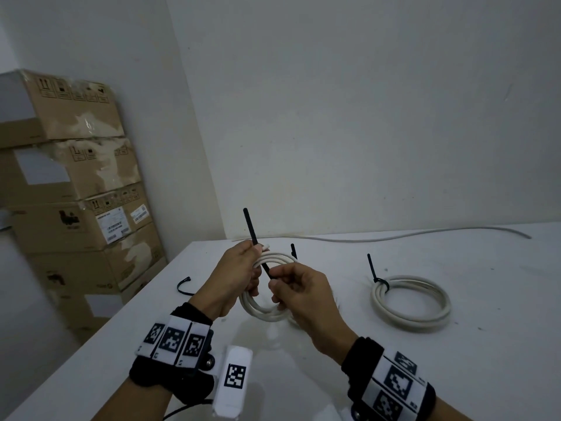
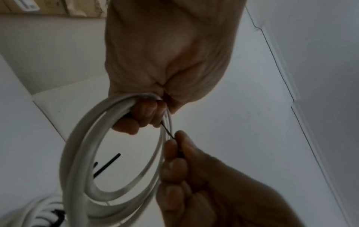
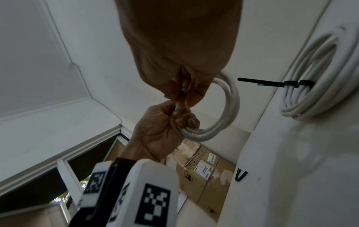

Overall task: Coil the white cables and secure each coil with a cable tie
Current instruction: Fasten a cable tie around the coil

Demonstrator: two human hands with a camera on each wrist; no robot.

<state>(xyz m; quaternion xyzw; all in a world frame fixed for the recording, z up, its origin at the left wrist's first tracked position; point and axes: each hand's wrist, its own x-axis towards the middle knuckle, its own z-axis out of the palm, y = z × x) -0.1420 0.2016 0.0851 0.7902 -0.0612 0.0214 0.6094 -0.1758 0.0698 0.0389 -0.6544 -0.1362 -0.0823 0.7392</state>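
Observation:
Above the white table [image 1: 394, 360] my left hand [image 1: 254, 256] grips a white cable coil [image 1: 263, 312] and pins a black cable tie [image 1: 249, 224] against it; the tie's tip points up. My right hand [image 1: 274, 279] pinches the tie's lower end just right of the coil. The left wrist view shows the coil [image 2: 77, 153] hanging from my left fingers [image 2: 143, 118] and the tie [image 2: 168, 131] running down into the right hand's fingertips [image 2: 179, 138]. In the right wrist view both hands meet at the coil [image 3: 231, 104]. A second coil [image 1: 409, 303], tied with a black tie [image 1: 375, 273], lies to the right.
A loose black tie [image 1: 183, 285] lies on the table to the left, and another tie [image 1: 293, 251] sticks up behind the held coil. A long uncoiled white cable [image 1: 394, 236] runs along the back edge by the wall. Cardboard boxes [image 1: 76, 177] are stacked left of the table.

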